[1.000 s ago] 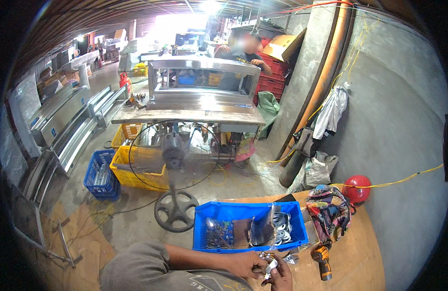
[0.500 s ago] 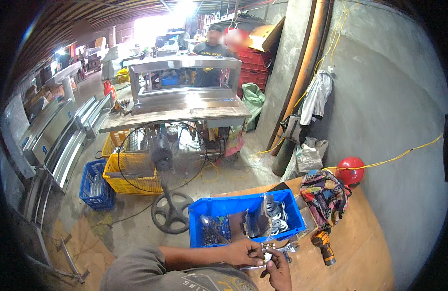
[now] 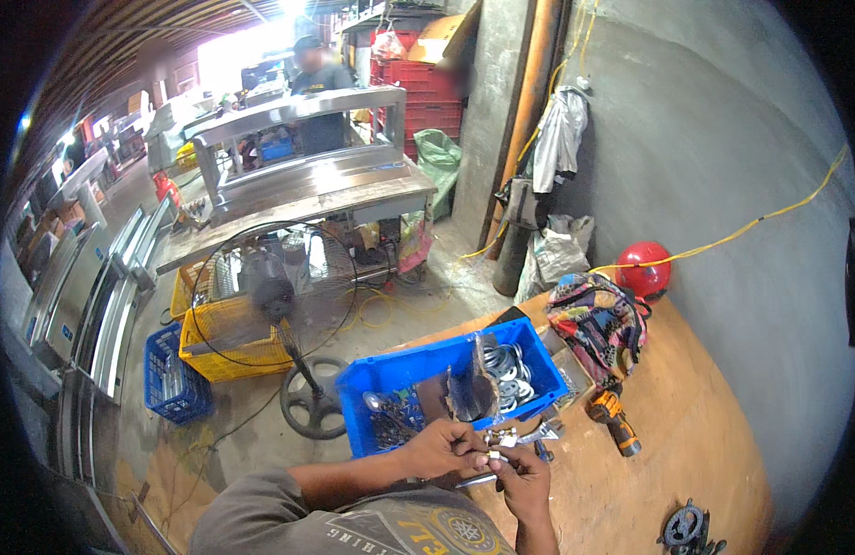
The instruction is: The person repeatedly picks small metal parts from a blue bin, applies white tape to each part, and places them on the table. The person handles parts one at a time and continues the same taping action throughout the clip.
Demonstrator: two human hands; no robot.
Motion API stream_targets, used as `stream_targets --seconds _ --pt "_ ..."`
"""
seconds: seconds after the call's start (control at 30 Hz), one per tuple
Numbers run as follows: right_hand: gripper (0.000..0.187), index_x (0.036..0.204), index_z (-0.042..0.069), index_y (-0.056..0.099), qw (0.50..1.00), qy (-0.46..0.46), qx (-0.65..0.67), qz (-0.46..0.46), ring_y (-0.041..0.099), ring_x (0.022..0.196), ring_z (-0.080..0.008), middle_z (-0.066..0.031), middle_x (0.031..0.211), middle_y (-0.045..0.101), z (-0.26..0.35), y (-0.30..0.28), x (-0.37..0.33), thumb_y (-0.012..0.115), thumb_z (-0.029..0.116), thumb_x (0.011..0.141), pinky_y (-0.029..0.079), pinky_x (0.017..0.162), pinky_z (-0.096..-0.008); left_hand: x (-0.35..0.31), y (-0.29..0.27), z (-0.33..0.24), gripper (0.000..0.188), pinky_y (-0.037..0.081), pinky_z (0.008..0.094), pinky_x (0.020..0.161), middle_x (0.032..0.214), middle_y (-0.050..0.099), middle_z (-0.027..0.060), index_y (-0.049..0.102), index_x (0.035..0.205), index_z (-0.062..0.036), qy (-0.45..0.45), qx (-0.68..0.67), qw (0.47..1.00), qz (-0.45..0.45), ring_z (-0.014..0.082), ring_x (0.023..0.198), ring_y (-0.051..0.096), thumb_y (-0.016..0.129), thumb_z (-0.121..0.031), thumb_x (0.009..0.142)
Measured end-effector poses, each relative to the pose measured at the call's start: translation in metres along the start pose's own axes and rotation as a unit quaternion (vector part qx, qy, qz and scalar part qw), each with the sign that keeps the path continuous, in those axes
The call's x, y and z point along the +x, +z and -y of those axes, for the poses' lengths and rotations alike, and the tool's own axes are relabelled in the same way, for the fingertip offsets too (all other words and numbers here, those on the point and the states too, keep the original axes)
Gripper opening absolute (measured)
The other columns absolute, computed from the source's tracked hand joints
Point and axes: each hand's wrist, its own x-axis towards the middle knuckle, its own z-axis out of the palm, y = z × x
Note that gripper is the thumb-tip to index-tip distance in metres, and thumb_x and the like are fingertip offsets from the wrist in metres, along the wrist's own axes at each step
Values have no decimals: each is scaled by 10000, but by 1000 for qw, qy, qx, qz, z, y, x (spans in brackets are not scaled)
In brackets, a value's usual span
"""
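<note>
Close in front of my body, both hands meet at the near edge of the wooden table (image 3: 687, 416). My left hand (image 3: 446, 450) pinches a small whitish piece (image 3: 494, 454) with its fingertips. From the right, the thumb and fingers of my right hand (image 3: 522, 476) close on the same piece; its exact kind is too small to tell. Just beyond the fingertips is a small shiny metal fitting (image 3: 501, 437), partly hidden. A silver wrench-like tool (image 3: 544, 431) lies beside it on the table. Under my hands shows part of a silver bar (image 3: 477, 479).
A blue bin (image 3: 353, 400) holds small screws, a cardboard divider and pale rings (image 3: 509, 377). Right of it are an orange-black power drill (image 3: 616, 424), a patterned bag (image 3: 589, 319) and a red round object (image 3: 643, 268). A floor fan (image 3: 268, 287) stands beyond; a person (image 3: 321, 79) is farther back.
The view has swung right and tilted, bringing a black wheel-like part into sight at the lower right. My hands stay together, fingers slightly shifted around the small piece.
</note>
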Motion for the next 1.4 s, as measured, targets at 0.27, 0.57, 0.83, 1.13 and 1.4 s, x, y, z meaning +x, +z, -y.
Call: stream_targets --seconds 0.27,0.57,0.83,1.13,1.4 --pt "252 1082 36 741 967 -136 -215 -24 573 723 -183 -77 770 586 17 -3 2 752 130 848 452 652 -311 4 4 -5 255 480 278 733 848 626 19 548 1047 -48 -49 -30 998 -7 98 810 594 742 -64 883" --pt "280 1101 92 746 970 -143 -196 -30 584 736 -204 -86 820 597 19 -6 -4 762 110 821 465 664 -315 11 -4 -9 245 498 249 739 950 669 32 640 1137 -15 -237 -141 945 178 85 793 599 556 -216 1024" --pt "276 1095 44 728 982 -41 -185 -15 567 647 -185 -77 720 558 3 -10 -4 720 184 857 461 607 -320 10 -1 7 318 465 236 637 821 631 -12 660 1181 -30 -169 -122 960 189 69 706 556 575 -290 1019" --pt "377 1296 51 590 989 94 -113 23 583 1125 -371 -219 1224 625 -33 -12 -6 505 298 1023 443 980 -438 10 2 22 405 464 281 640 822 647 14 658 1206 -48 -58 11 992 116 95 726 571 610 -385 988" --pt "339 1181 52 685 862 -171 -473 -63 595 1063 -361 -215 1167 657 -39 -18 3 582 297 971 363 1041 -481 7 4 12 427 514 382 749 959 707 173 651 1198 -45 -5 173 982 77 268 855 688 581 -409 987"
